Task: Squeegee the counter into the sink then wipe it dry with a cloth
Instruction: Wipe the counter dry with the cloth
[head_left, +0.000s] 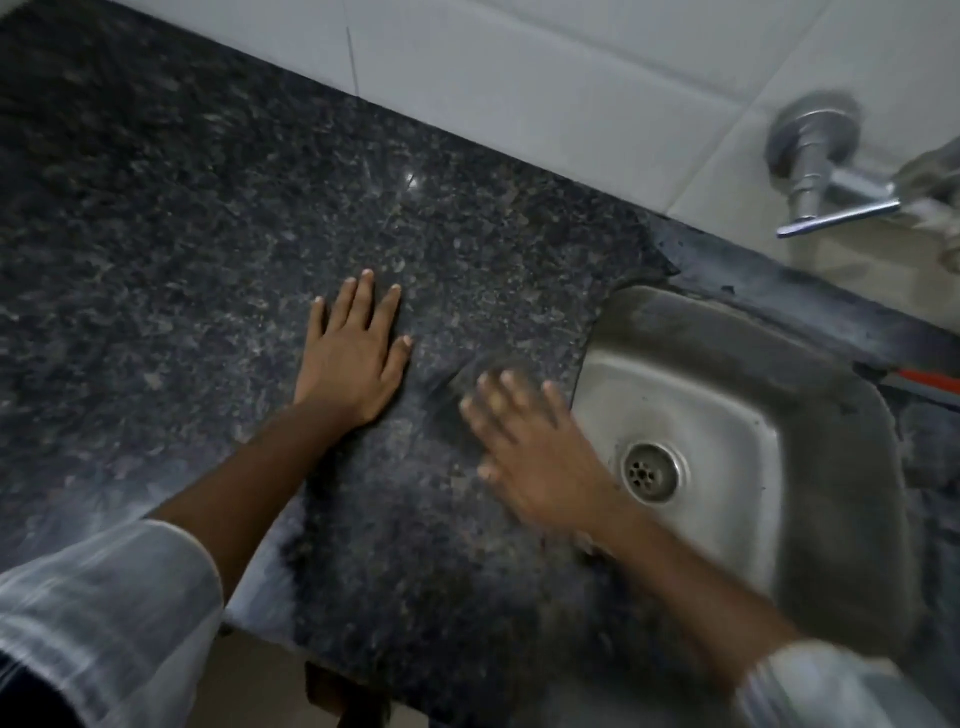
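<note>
Neither grip holds anything: left hand (353, 358) braces flat on the counter (182, 234), right hand (535, 441), blurred, perhaps sweeps water toward the sink (727, 332).

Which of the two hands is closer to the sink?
The right hand. It is blurred, right beside the sink rim near the drain, while the left hand lies flat farther out on the counter.

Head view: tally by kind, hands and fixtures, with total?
Hands: 2, left flat on the counter, right blurred near the sink edge
Sinks: 1
Drains: 1
Taps: 1
Counters: 1
Total: 6
No squeegee or cloth can be made out.
</note>
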